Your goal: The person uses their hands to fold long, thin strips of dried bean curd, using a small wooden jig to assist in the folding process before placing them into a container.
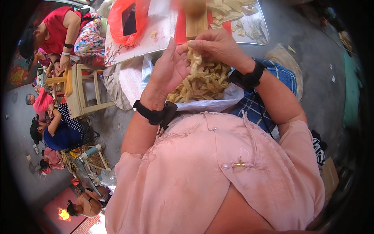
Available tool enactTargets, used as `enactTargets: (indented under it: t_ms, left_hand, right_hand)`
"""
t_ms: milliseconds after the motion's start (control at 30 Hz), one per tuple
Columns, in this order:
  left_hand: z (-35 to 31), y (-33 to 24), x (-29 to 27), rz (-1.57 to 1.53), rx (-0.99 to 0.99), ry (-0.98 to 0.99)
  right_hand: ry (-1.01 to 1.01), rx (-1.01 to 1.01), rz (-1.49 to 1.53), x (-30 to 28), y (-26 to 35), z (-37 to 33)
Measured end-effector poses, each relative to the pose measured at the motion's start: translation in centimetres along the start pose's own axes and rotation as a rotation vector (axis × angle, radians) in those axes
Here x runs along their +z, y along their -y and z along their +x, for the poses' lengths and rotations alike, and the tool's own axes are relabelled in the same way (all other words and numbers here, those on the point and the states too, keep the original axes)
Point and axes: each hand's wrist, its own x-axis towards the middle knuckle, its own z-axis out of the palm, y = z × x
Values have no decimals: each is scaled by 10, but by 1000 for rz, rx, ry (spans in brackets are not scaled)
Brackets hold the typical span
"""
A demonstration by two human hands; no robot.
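Observation:
My right hand (218, 46) pinches a pale yellow knotted strip (194, 60) between thumb and fingers. The strip looks soft and folded; its material is hard to tell. Close by on its left, my left hand (171, 68) has its palm turned to the strip, thumb raised and fingers apart. Whether its fingertips touch the strip is unclear. Below both hands, a heap of similar yellowish knotted strips (206, 84) fills a white plastic sack (228, 97) at my lap.
Ahead stands a low table (167, 29) with a red plastic bag (120, 23), a dark phone-like rectangle (129, 19), a wooden block (196, 26) and flat pale strips (233, 13). A blurred round object (193, 7) hangs above. Leftward are a wooden stool (78, 91) and several seated people.

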Motion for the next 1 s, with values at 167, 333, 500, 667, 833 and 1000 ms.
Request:
enactTargets:
  t_ms: [167,333,500,667,833,1000]
  left_hand:
    - [-7,1,1,320,24,13]
    - [-11,1,-5,339,127,-31]
    - [-16,3,-34,700,9,-88]
    - [-8,9,-60,1351,76,-350]
    - [27,42,-39,1757,623,-69]
    - [64,61,-42,2037,178,-273]
  right_hand:
    - [24,-74,-62,-3,-4,1]
    - [-155,53,135,-14,3,4]
    - [-221,-11,229,-19,7,22]
    - [-192,-21,315,-18,8,27]
    - [-189,-22,287,-18,7,31]
    - [-154,-33,296,-17,5,34]
